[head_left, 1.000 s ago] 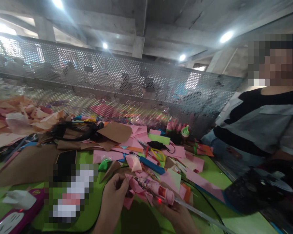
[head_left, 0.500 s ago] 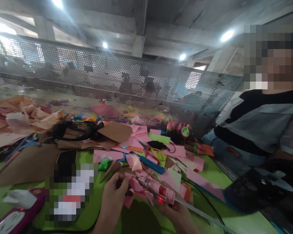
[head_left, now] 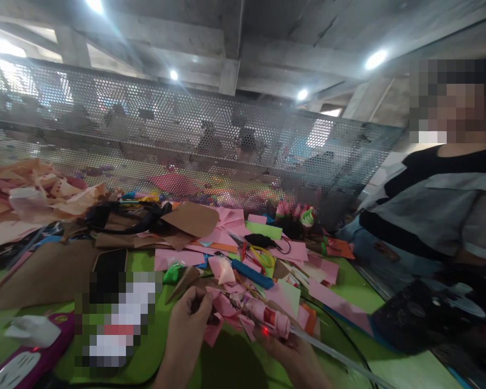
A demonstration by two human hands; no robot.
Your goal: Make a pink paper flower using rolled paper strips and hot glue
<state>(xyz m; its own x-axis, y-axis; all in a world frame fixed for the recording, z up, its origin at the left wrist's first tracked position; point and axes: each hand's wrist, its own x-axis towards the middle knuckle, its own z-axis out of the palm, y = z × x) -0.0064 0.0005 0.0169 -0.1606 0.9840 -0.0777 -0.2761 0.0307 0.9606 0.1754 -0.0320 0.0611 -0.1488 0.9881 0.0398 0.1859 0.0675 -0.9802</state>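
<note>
My right hand [head_left: 287,351] is wrapped around a pink glue gun [head_left: 259,312], stained near its nozzle, with a small red light glowing on it. A long clear glue stick [head_left: 340,357] runs out of its back end to the lower right. The nozzle points left, close to a folded piece of pink paper [head_left: 222,305]. My left hand [head_left: 192,313] pinches that paper between thumb and fingers at its left edge. Whether the nozzle touches the paper I cannot tell.
Scissors [head_left: 247,251], a blue tube-like thing [head_left: 251,274] and pink paper scraps [head_left: 178,259] lie beyond my hands. A phone [head_left: 111,265] and a purple power strip [head_left: 36,351] are at left. A perforated metal screen [head_left: 186,135] stands behind; a person [head_left: 441,205] is at right.
My hands, the glue gun and the paper stay almost still. The person at right shifts slightly.
</note>
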